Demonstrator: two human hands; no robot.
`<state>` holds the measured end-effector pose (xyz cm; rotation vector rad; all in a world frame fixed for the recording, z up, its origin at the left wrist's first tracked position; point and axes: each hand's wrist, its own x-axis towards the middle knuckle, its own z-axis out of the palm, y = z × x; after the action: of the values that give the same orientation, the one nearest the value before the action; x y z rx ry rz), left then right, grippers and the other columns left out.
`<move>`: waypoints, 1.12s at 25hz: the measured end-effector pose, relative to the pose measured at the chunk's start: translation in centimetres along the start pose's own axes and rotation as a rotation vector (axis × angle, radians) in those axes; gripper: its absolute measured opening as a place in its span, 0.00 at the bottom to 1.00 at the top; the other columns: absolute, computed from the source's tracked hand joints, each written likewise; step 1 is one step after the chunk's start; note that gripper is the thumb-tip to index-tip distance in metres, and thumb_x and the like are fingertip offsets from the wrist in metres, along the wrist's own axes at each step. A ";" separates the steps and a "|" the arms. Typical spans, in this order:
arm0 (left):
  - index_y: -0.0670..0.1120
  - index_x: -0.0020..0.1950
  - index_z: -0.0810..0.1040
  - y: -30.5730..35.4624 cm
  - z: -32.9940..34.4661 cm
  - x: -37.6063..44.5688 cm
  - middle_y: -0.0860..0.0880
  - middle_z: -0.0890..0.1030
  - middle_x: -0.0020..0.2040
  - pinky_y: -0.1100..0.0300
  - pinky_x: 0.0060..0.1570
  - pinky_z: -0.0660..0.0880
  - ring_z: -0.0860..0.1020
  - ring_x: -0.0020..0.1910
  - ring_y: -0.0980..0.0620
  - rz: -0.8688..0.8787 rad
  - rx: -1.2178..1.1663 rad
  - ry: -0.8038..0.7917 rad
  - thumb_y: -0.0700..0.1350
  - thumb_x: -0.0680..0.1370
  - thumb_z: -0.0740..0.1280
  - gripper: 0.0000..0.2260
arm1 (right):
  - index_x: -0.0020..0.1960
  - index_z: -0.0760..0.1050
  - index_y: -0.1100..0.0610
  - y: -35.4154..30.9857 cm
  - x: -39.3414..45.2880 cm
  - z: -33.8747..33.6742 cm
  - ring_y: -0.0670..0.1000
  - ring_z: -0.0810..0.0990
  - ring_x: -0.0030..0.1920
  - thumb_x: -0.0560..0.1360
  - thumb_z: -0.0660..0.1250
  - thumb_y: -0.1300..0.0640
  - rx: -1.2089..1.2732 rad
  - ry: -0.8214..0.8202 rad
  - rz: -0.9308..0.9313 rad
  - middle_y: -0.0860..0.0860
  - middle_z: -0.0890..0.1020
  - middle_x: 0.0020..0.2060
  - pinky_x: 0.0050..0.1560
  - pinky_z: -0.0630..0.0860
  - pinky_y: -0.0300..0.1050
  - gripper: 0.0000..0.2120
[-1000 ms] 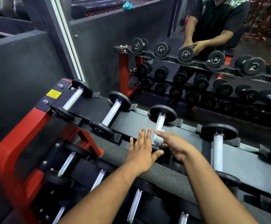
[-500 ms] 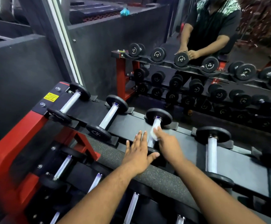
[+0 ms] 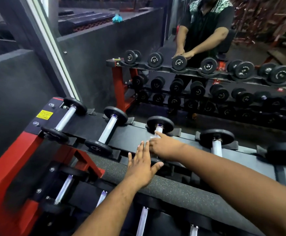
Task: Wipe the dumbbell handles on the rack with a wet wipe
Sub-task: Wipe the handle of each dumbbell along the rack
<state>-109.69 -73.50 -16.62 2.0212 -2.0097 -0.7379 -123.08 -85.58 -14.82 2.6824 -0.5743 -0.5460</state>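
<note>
Two hands meet at the third dumbbell (image 3: 159,129) — right hand (image 3: 164,147) pinches a wet wipe (image 3: 154,137) against its handle, left hand (image 3: 141,167) flat, fingers spread.

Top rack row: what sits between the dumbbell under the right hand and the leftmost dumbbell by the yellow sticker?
One dumbbell lies between them on the rack, its handle untouched, in the head view. The right hand grips the third dumbbell's handle.
</note>
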 end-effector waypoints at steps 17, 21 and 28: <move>0.50 0.80 0.30 -0.1 0.2 0.1 0.51 0.32 0.81 0.46 0.78 0.35 0.34 0.80 0.54 0.006 -0.009 0.017 0.67 0.81 0.54 0.42 | 0.81 0.53 0.49 -1.9 -4.4 2.6 0.47 0.48 0.80 0.81 0.56 0.64 0.632 0.229 0.211 0.46 0.51 0.81 0.79 0.47 0.56 0.32; 0.50 0.80 0.30 0.1 0.2 0.1 0.51 0.31 0.81 0.46 0.78 0.34 0.33 0.80 0.54 0.014 -0.006 0.018 0.67 0.81 0.54 0.42 | 0.82 0.50 0.47 -1.1 -4.3 4.0 0.44 0.47 0.79 0.81 0.54 0.66 0.712 0.308 0.300 0.44 0.47 0.80 0.77 0.45 0.50 0.33; 0.51 0.80 0.30 0.0 0.1 -0.1 0.52 0.30 0.80 0.47 0.78 0.33 0.33 0.79 0.55 0.008 -0.016 0.021 0.67 0.81 0.54 0.43 | 0.73 0.71 0.49 -6.6 -3.4 4.1 0.37 0.77 0.62 0.82 0.58 0.65 1.888 0.485 0.563 0.39 0.79 0.64 0.68 0.70 0.38 0.22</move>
<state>-109.72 -73.44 -16.68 2.0023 -1.9933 -0.7256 -125.64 -79.34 -19.99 3.3160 -2.3660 1.5381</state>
